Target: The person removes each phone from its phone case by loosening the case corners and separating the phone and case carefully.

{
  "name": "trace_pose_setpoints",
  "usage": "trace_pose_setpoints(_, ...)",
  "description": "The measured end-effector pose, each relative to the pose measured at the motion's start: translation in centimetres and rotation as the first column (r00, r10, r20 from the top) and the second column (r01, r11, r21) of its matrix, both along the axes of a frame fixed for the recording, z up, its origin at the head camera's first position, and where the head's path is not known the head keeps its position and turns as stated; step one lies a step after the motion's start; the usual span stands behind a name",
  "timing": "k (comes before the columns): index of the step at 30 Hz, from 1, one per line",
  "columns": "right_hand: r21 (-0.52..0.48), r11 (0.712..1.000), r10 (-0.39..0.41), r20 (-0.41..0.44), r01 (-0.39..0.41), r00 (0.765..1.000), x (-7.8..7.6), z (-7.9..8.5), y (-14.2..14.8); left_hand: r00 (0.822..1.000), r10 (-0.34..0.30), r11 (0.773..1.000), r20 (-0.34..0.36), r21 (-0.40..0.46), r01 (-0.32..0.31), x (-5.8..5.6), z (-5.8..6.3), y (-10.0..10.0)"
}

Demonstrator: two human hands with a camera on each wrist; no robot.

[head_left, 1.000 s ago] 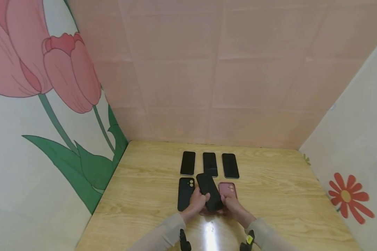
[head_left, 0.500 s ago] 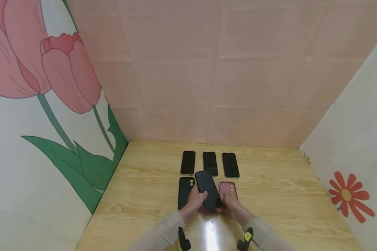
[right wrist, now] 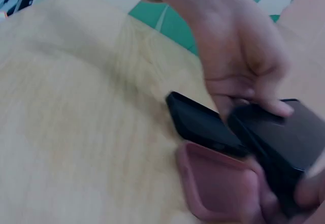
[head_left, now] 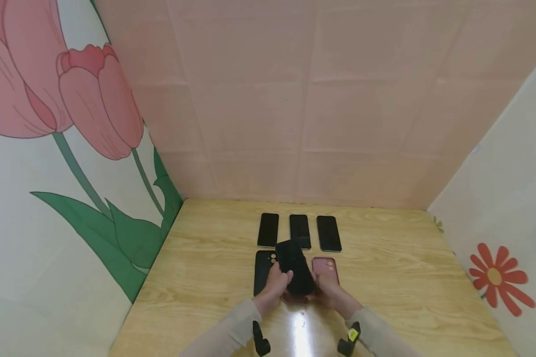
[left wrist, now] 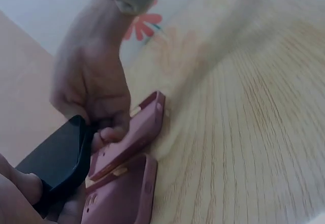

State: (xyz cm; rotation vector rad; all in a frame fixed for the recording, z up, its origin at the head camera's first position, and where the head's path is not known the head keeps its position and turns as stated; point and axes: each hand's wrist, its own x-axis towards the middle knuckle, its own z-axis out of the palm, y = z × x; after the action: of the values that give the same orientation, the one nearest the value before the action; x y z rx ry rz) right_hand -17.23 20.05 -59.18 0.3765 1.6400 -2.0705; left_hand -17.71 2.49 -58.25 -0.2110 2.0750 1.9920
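Both hands hold a black phone (head_left: pixel 295 265) with a black phone case (right wrist: pixel 266 165) around its edge, tilted above the table. My left hand (head_left: pixel 274 285) grips the left side, its thumb on the screen. At the lower right corner my right hand (head_left: pixel 332 288) pinches the case edge. In the left wrist view, the case rim stands slightly apart from the phone (left wrist: pixel 53 155) at one corner; whether it is fully seated, I cannot tell. A pink case (head_left: pixel 325 267) lies beside the right hand, a black case (head_left: pixel 262 270) beside the left. Another pink case (right wrist: pixel 216 183) lies beneath the phone.
Three dark phones lie in a row behind the hands: a left phone (head_left: pixel 268 230), a middle phone (head_left: pixel 300 229) and a right phone (head_left: pixel 329 233). The wooden table (head_left: pixel 205 258) meets a pink wall (head_left: pixel 250 124) at the back and flower-printed walls at both sides.
The held phone and case have shifted slightly up and left in the head view, tilting a little. Both hands keep their hold; the things on the table have not moved.
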Motion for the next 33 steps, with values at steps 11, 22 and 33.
trace_pose_setpoints(11,0.060,0.986,0.162,-0.133,-0.155,0.978,-0.9,0.8,1.1,0.999,0.015,0.998,-0.041,-0.063,-0.018,-0.1,-0.9,-0.5)
trace_pose_setpoints(22,0.327,0.945,0.078,-0.255,0.009,0.964,-0.6,0.9,-0.1,1.000,-0.003,0.990,0.008,-0.138,0.004,0.2,-0.6,-0.5)
trace_pose_setpoints(33,0.238,0.969,0.112,-0.196,-0.063,0.974,-0.2,0.3,0.2,0.999,0.027,0.975,-0.021,-0.222,-0.031,0.3,-0.5,-0.3)
